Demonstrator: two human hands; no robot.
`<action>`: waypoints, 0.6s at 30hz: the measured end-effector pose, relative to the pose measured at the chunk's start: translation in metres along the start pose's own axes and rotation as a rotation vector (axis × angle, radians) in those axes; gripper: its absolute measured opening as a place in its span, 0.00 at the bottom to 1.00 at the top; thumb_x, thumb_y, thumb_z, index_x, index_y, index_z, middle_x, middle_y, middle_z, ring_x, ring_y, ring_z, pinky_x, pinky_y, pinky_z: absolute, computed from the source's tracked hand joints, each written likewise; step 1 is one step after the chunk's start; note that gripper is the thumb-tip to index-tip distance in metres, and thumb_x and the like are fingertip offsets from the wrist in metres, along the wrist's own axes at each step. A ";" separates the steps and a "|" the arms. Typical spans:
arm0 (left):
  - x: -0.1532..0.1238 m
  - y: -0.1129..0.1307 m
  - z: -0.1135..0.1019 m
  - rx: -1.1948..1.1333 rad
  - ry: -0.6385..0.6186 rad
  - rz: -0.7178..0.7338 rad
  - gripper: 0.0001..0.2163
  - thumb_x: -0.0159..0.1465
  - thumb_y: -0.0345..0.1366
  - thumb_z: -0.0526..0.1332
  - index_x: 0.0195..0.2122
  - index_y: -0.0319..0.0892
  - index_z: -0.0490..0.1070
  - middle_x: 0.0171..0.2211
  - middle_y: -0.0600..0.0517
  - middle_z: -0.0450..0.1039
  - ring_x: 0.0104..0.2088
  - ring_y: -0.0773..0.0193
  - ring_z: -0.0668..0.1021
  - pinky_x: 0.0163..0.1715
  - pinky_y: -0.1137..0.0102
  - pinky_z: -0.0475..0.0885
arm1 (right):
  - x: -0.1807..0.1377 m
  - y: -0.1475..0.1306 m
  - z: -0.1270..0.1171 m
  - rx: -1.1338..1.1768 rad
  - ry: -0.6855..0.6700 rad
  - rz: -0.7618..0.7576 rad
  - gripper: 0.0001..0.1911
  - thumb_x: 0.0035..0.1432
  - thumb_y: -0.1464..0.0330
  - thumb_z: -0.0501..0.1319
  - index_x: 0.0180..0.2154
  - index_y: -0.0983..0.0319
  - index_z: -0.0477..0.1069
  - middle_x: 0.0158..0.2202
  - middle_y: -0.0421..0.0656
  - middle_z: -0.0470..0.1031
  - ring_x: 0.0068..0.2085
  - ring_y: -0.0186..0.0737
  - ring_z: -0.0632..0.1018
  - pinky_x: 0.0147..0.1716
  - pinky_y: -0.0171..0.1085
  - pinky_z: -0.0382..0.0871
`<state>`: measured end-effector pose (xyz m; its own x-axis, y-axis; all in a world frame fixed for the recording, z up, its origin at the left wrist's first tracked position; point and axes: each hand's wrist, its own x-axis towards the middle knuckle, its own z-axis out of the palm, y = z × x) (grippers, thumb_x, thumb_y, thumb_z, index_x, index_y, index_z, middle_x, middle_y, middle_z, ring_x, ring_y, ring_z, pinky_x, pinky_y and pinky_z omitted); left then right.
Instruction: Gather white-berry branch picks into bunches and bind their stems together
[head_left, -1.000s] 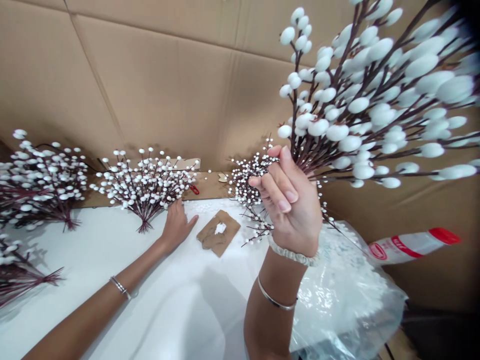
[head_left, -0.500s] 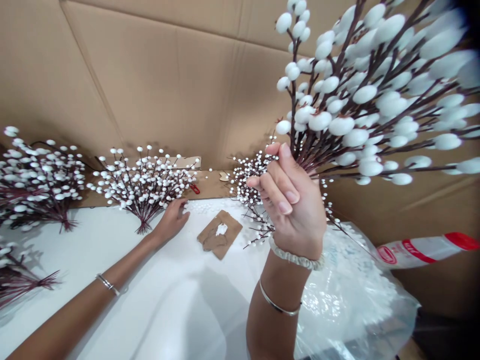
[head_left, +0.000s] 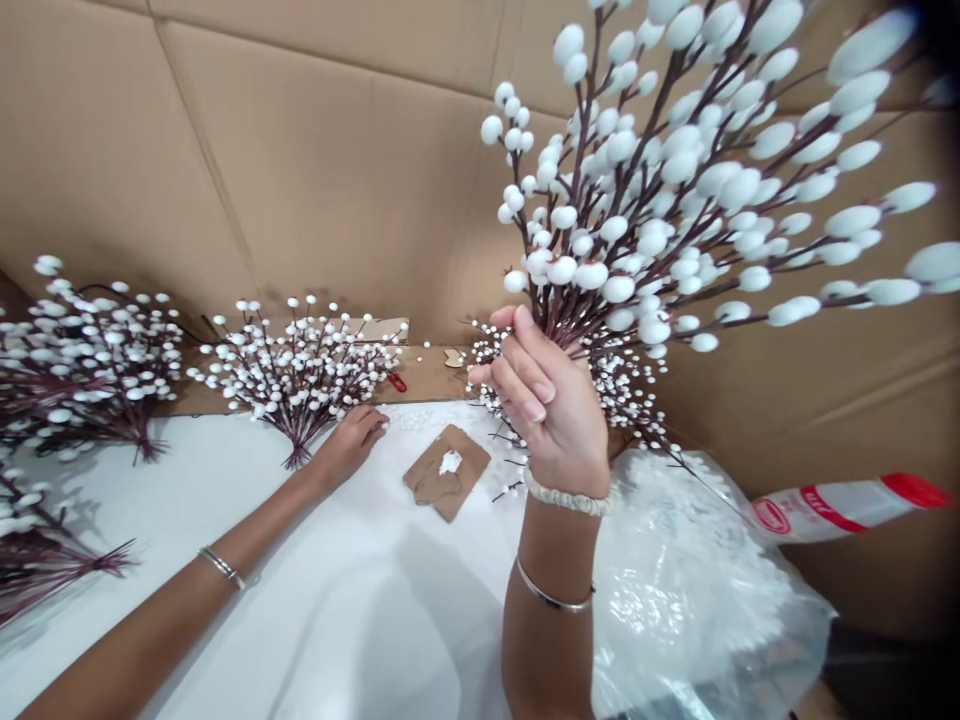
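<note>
My right hand (head_left: 559, 405) is raised over the table, fingers wrapped round the brown stems of a bunch of white berry branches (head_left: 637, 230). The bunch fans up and to the right, close to the camera. On the white table my left hand (head_left: 351, 445) rests low, its fingers curled together beside scattered white berries (head_left: 427, 415). Whatever its fingertips hold, if anything, is too small to make out. Just behind that hand lies another berry bunch (head_left: 296, 400). A cardboard piece (head_left: 448, 472) with a white blob of what looks like glue is between the hands.
More berry bunches (head_left: 97, 360) lie at the left. Behind my right hand are further berry branches (head_left: 630, 395). A clear plastic bag (head_left: 675, 600) covers the right side, near a white bottle with a red cap (head_left: 847, 508). Cardboard walls (head_left: 337, 160) stand behind the table (head_left: 300, 620).
My right hand has moved left and slightly down in view with the bunch, which shows more fully. The fingers of my left hand have drawn closer together near the loose berries.
</note>
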<state>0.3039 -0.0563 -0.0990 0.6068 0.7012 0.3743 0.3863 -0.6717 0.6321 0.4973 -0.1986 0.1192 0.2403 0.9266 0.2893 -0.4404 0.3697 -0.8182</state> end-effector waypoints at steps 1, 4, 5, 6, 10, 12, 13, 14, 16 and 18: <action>0.000 0.002 -0.002 -0.008 0.005 -0.005 0.10 0.68 0.40 0.55 0.40 0.41 0.73 0.41 0.45 0.74 0.45 0.56 0.75 0.49 0.61 0.69 | 0.000 0.000 0.000 0.005 -0.001 0.003 0.09 0.63 0.64 0.62 0.32 0.62 0.74 0.11 0.25 0.49 0.11 0.23 0.52 0.29 0.28 0.76; -0.002 0.009 -0.009 -0.033 0.054 -0.059 0.11 0.67 0.42 0.56 0.42 0.42 0.72 0.42 0.46 0.74 0.43 0.58 0.76 0.46 0.63 0.71 | 0.001 0.001 0.000 0.016 -0.007 0.000 0.09 0.64 0.66 0.61 0.33 0.63 0.75 0.10 0.25 0.50 0.11 0.23 0.52 0.27 0.28 0.75; -0.003 0.011 -0.010 -0.042 0.074 -0.085 0.11 0.67 0.42 0.56 0.43 0.41 0.72 0.42 0.46 0.75 0.42 0.58 0.76 0.45 0.64 0.72 | 0.001 0.001 0.000 0.016 -0.008 -0.004 0.09 0.63 0.66 0.61 0.33 0.63 0.75 0.11 0.25 0.50 0.11 0.23 0.52 0.27 0.28 0.75; -0.004 0.012 -0.012 -0.053 0.089 -0.111 0.12 0.67 0.42 0.56 0.43 0.41 0.72 0.43 0.46 0.75 0.40 0.59 0.77 0.43 0.64 0.72 | 0.001 0.001 0.000 0.013 -0.006 -0.008 0.08 0.63 0.66 0.61 0.33 0.63 0.75 0.11 0.25 0.50 0.11 0.23 0.52 0.27 0.29 0.76; -0.008 0.017 -0.012 -0.089 0.081 -0.161 0.11 0.65 0.43 0.58 0.42 0.41 0.72 0.41 0.47 0.77 0.39 0.60 0.77 0.41 0.66 0.73 | 0.001 0.001 -0.001 0.001 0.018 -0.027 0.08 0.60 0.65 0.64 0.33 0.62 0.75 0.11 0.25 0.50 0.11 0.22 0.51 0.28 0.29 0.76; -0.013 0.021 -0.010 -0.092 0.059 -0.150 0.12 0.65 0.43 0.58 0.42 0.41 0.73 0.39 0.46 0.76 0.39 0.59 0.77 0.41 0.65 0.73 | 0.001 0.001 -0.003 0.005 0.033 -0.029 0.08 0.60 0.64 0.65 0.33 0.62 0.75 0.11 0.25 0.50 0.11 0.22 0.51 0.28 0.29 0.76; -0.015 0.024 -0.009 -0.091 0.045 -0.136 0.12 0.66 0.42 0.58 0.43 0.41 0.73 0.39 0.46 0.76 0.39 0.58 0.77 0.42 0.64 0.73 | 0.002 0.001 -0.004 0.008 0.044 -0.029 0.08 0.60 0.64 0.65 0.33 0.63 0.76 0.11 0.25 0.50 0.12 0.22 0.51 0.28 0.29 0.76; -0.018 0.026 -0.007 -0.089 0.028 -0.119 0.12 0.66 0.42 0.57 0.44 0.41 0.74 0.40 0.45 0.75 0.40 0.58 0.77 0.43 0.63 0.73 | 0.002 0.000 -0.005 0.009 0.056 -0.026 0.08 0.60 0.64 0.65 0.33 0.63 0.76 0.11 0.25 0.50 0.12 0.22 0.51 0.29 0.29 0.77; -0.023 0.030 -0.005 -0.084 -0.017 -0.078 0.12 0.68 0.41 0.55 0.45 0.41 0.75 0.41 0.44 0.74 0.43 0.58 0.76 0.46 0.63 0.72 | 0.003 0.000 -0.008 0.016 0.082 -0.018 0.08 0.59 0.64 0.66 0.33 0.63 0.76 0.11 0.25 0.50 0.12 0.22 0.51 0.30 0.28 0.77; -0.028 0.032 -0.003 -0.074 -0.055 -0.045 0.12 0.70 0.39 0.53 0.43 0.42 0.75 0.42 0.44 0.73 0.44 0.58 0.76 0.47 0.63 0.72 | 0.004 0.000 -0.011 0.029 0.103 -0.011 0.08 0.57 0.64 0.68 0.33 0.63 0.76 0.10 0.25 0.50 0.12 0.21 0.51 0.30 0.27 0.77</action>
<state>0.2976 -0.0970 -0.0872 0.6276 0.7151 0.3078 0.3629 -0.6185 0.6969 0.5078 -0.1954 0.1153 0.3326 0.9109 0.2441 -0.4619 0.3830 -0.8000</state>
